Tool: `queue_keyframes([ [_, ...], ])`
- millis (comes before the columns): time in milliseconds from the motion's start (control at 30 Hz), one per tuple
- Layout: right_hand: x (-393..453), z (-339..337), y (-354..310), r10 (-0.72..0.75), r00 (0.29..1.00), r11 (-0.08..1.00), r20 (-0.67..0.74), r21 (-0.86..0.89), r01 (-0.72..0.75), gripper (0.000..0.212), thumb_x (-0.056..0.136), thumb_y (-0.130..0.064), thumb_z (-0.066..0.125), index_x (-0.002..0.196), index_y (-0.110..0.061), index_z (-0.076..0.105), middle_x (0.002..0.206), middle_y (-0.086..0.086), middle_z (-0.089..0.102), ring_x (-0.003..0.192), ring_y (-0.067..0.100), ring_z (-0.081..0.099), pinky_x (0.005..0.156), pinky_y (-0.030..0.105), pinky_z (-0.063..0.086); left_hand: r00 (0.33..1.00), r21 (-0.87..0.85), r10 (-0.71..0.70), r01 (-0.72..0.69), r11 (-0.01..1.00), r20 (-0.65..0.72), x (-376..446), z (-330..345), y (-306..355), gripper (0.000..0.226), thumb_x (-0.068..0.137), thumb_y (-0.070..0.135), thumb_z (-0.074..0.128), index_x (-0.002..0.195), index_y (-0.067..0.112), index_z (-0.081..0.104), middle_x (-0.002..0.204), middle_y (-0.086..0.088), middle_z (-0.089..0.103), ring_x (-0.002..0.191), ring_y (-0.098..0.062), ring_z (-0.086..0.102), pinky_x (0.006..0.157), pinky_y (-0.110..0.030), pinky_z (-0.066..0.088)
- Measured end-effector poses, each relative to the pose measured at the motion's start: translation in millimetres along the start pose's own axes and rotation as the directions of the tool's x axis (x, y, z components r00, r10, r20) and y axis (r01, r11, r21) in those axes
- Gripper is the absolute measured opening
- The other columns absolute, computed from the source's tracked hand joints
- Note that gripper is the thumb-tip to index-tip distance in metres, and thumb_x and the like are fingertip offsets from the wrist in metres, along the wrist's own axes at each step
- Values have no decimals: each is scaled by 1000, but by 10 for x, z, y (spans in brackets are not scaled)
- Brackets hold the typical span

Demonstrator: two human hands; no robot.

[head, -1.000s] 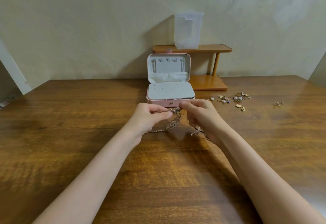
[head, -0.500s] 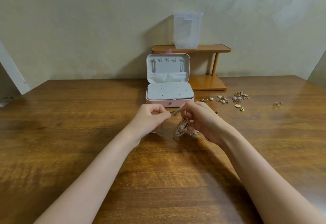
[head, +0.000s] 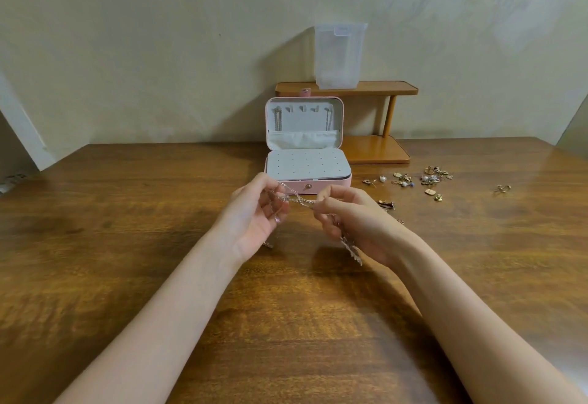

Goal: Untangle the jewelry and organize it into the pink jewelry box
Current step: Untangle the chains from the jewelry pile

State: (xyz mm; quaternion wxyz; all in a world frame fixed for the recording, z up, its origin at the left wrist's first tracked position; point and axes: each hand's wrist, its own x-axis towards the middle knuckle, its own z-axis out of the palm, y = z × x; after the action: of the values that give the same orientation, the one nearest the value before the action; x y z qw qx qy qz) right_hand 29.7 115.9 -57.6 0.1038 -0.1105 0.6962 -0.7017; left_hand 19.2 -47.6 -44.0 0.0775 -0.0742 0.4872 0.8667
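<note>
Both hands are raised above the wooden table, just in front of the pink jewelry box. The left hand has its fingers curled, with thumb and fingertips pinched on one end of a tangled chain. The right hand likewise has its fingers curled and pinches the opposite end of the same chain. The section of chain between the two sets of fingertips runs roughly level and appears taut. Further strands loop down through the left fingers, and a loose end shows below the heel of the left hand. A pendant or bunched portion of chain hangs below the right fingers, near the right wrist; its exact form cannot be determined because of blur. The jewelry box stands directly beyond the fingertips, lid upright and open. Its grey perforated insert faces upward, and chains hang from hooks inside the lid. Loose earrings and small pieces lie scattered on the table beyond and to the right of the right fingers, well apart from them; a single piece lies farther right again. Behind the box, a wooden two-tier stand carries a translucent plastic container on its upper shelf.
</note>
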Motion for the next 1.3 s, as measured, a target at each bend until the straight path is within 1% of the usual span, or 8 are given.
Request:
queue_keyframes([
  [267, -24, 12, -13, 2, 999, 989, 48, -148, 5, 15, 88, -21, 63, 82, -8, 67, 62, 1, 57, 45, 8, 40, 45, 17, 32, 961, 467, 242, -275, 840, 131, -20, -14, -42, 9, 92, 19, 57, 87, 14, 53, 59, 4, 53, 42, -6, 40, 42, -17, 33],
  [533, 6, -78, -16, 16, 1000, 992, -7, 126, -15, 16, 91, -22, 58, 89, -8, 63, 80, 8, 66, 61, 12, 54, 64, 22, 48, 927, 561, 269, -372, 739, 261, -27, -13, -75, 10, 89, 15, 62, 82, 12, 55, 55, 3, 52, 41, -7, 41, 47, -15, 40],
  [700, 11, 20, 21, -16, 1000, 992, 21, -125, 18, 20, 85, -18, 67, 94, 0, 70, 76, 4, 58, 59, 5, 47, 58, 21, 41, 922, 520, 248, -375, 768, 298, -28, 2, -83, 9, 88, 14, 62, 82, 14, 56, 53, 4, 52, 41, -8, 41, 43, -14, 36],
  [800, 30, 7, 17, -36, 999, 999, -13, -21, 36, 11, 86, -10, 64, 79, -4, 70, 65, 2, 59, 62, 9, 52, 57, 18, 44, 925, 581, 241, -373, 724, 294, -21, -16, -70, 8, 87, 14, 64, 82, 16, 58, 57, 3, 54, 42, -5, 43, 42, -15, 36],
  [1067, 46, -117, -25, 6, 992, 923, -125, 382, 43, 18, 92, -9, 52, 76, -7, 60, 59, 2, 53, 65, 17, 52, 70, 26, 46, 881, 862, 422, -375, 342, 216, 116, -141, -136, 10, 84, 15, 65, 88, 18, 56, 86, 2, 57, 74, -10, 53, 60, -19, 42],
  [1133, 49, -92, -6, -3, 990, 958, -141, 282, 43, 13, 90, -9, 57, 77, -7, 61, 61, 1, 51, 63, 15, 51, 67, 26, 48, 834, 892, 501, -388, 231, 232, 111, -136, -155, 10, 85, 15, 64, 91, 16, 56, 90, 4, 57, 78, -7, 52, 57, -11, 40],
  [1200, 53, -76, 30, -59, 980, 998, -188, -30, 54, 11, 87, -10, 64, 76, -9, 62, 65, 1, 56, 57, 11, 51, 59, 24, 46, 817, 865, 547, -397, 307, 181, 109, -126, -135, 8, 86, 11, 63, 89, 16, 57, 88, 2, 59, 78, -7, 54, 60, -10, 42],
  [1300, 87, -57, 86, -228, 956, 832, -186, -548, 91, 13, 84, -16, 68, 76, -7, 64, 54, -2, 53, 45, 3, 43, 53, 19, 37, 952, 535, 305, -267, 801, 20, 41, -59, -70, 8, 89, 5, 58, 91, 13, 60, 84, -4, 65, 78, -14, 62, 72, -24, 53],
])
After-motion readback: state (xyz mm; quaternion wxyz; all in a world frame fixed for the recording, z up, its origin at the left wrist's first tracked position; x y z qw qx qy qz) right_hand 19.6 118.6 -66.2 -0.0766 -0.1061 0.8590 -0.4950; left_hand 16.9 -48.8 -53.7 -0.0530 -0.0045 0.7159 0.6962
